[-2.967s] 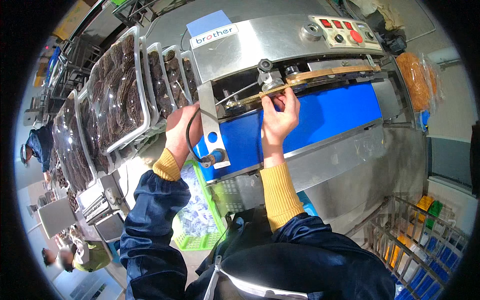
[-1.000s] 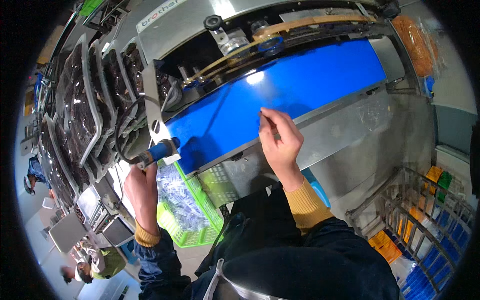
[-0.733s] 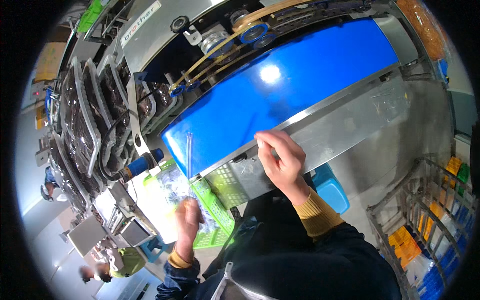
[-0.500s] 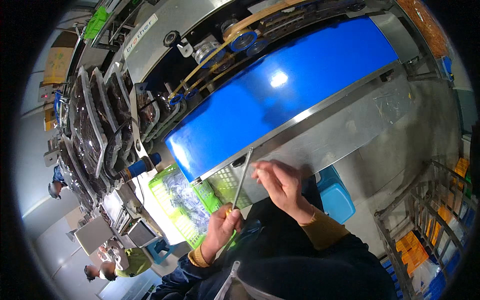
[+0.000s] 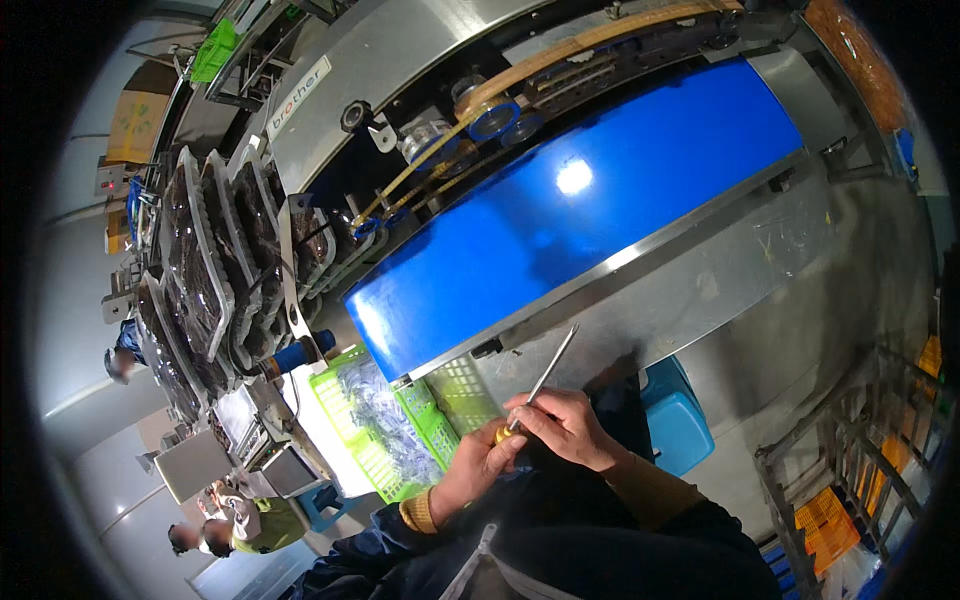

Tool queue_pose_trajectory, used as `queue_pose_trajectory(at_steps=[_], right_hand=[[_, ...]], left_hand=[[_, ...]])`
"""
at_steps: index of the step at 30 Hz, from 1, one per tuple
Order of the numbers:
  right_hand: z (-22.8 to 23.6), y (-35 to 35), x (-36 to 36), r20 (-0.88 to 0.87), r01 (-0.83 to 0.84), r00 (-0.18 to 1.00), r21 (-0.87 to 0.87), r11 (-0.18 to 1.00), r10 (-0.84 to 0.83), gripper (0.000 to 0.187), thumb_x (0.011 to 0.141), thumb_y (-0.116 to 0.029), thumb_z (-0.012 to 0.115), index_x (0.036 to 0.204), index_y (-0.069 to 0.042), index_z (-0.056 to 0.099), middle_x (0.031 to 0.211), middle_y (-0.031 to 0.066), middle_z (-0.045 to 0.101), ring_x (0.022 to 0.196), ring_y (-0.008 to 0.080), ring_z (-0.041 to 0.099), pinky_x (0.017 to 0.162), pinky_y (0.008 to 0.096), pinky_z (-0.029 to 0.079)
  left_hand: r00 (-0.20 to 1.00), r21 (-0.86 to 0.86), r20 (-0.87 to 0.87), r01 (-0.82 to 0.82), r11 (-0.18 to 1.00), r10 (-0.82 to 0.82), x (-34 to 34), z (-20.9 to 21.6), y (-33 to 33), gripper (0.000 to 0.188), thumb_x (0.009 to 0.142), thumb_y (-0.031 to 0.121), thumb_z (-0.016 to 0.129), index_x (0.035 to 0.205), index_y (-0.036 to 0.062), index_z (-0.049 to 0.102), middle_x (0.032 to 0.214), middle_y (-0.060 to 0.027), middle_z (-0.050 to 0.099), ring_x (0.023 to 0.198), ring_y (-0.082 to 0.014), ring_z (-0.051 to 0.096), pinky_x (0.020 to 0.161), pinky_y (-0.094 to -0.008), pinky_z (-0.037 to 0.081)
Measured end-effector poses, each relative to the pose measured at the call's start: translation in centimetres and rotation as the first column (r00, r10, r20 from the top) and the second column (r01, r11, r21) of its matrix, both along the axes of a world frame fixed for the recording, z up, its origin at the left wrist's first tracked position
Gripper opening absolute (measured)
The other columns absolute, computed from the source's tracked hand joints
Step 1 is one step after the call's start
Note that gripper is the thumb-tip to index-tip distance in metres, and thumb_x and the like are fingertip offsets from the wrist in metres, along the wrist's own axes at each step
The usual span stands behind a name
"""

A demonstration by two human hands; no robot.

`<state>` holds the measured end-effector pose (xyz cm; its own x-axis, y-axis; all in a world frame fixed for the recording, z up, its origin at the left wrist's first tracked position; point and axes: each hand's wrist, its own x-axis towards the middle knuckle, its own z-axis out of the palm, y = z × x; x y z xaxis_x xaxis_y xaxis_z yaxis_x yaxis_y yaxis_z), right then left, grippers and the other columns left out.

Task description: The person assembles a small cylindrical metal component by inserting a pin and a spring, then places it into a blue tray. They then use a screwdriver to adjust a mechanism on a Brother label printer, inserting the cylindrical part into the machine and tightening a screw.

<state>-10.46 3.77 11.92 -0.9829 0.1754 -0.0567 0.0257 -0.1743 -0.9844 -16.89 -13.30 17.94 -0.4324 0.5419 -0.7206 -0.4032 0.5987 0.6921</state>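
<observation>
Left grip (image 5: 478, 470) clasps screwdriver (image 5: 546, 377): yellow handle (image 5: 503, 434), slim silver shaft (image 5: 560, 354); right grip (image 5: 566, 428) at shaft, hold unclear

The view comes from the left of two wide fisheye cameras worn on the person's head, looking down and forward. It sits close above the jacket (image 5: 600, 530) at the lower edge, with the hands (image 5: 476, 470) near, below the middle, and the blue belt (image 5: 480, 250) slanting across beyond them. The wide sweep takes in stacked trays (image 5: 190, 250) at left and a metal cage (image 5: 800, 500) at lower right, and straight edges bend toward the dark rim.
</observation>
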Motion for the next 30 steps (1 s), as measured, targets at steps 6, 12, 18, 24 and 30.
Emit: queue_pose_trajectory(at_steps=[6, 12, 18, 24, 30], right_hand=[[0.0, -0.6, -0.7, -0.019, 0.027, 0.999, -0.013, 1.0, -0.027, 0.018, 0.094, -0.015, 0.062, 0.099, 0.001, 0.067, 0.081, 0.0125, 0.067, 0.068, 0.0186, 0.064, 0.059, 0.0301, 0.048], [0.0, -1.0, -1.1, -0.003, 0.029, 1.0, -0.018, 0.999, -0.029, 0.018, 0.094, -0.015, 0.063, 0.097, 0.002, 0.067, 0.076, 0.0122, 0.065, 0.064, 0.0182, 0.062, 0.056, 0.0304, 0.046], [0.3, -0.9, -1.2, -0.014, 0.066, 0.998, 0.007, 0.998, -0.066, 0.017, 0.092, -0.013, 0.065, 0.084, 0.002, 0.063, 0.066, 0.0106, 0.058, 0.056, 0.017, 0.055, 0.052, 0.0326, 0.042], [3.0, 2.3, -1.6, -0.044, 0.249, 0.968, 0.17, 0.953, -0.245, 0.029, 0.087, -0.004, 0.068, 0.065, -0.002, 0.049, 0.058, 0.0052, 0.048, 0.048, 0.014, 0.045, 0.046, 0.0303, 0.033], [10.0, 8.8, -0.9, -0.512, -0.126, 0.856, -0.347, 0.929, -0.075, 0.009, 0.086, 0.003, 0.053, 0.083, -0.004, 0.058, 0.071, 0.0083, 0.064, 0.048, 0.0136, 0.05, 0.044, 0.0263, 0.038]], left_hand=[[1.0, -0.018, -0.004, -0.002, 1.0, 0.002, -0.5, -0.1, -0.7, 0.033, 0.099, 0.03, 0.058, 0.109, -0.0017, 0.058, 0.071, -0.0011, 0.056, 0.064, -0.0085, 0.054, 0.059, -0.0255, 0.046], [0.999, -0.001, 0.006, -0.042, 0.999, 0.042, -0.4, -0.4, -1.1, 0.037, 0.099, 0.033, 0.057, 0.106, -0.0035, 0.057, 0.067, -0.0019, 0.057, 0.061, -0.0088, 0.054, 0.058, -0.0261, 0.045], [1.0, -0.013, 0.004, -0.028, 1.0, 0.028, -0.5, 0.0, -0.8, 0.035, 0.1, 0.033, 0.055, 0.095, -0.0016, 0.057, 0.064, -0.0016, 0.057, 0.058, -0.0092, 0.053, 0.056, -0.0259, 0.044], [0.998, -0.121, 0.052, -0.02, 0.992, 0.026, -0.5, 0.1, -0.1, 0.037, 0.1, 0.035, 0.056, 0.083, 0.0021, 0.055, 0.059, -0.0002, 0.054, 0.053, -0.0094, 0.051, 0.052, -0.0259, 0.043], [0.996, -0.137, 0.001, 0.086, 0.987, -0.087, 0.6, -1.3, 0.4, 0.035, 0.098, 0.034, 0.059, 0.085, 0.0015, 0.058, 0.057, -0.0011, 0.051, 0.05, -0.0096, 0.048, 0.048, -0.0273, 0.04]])
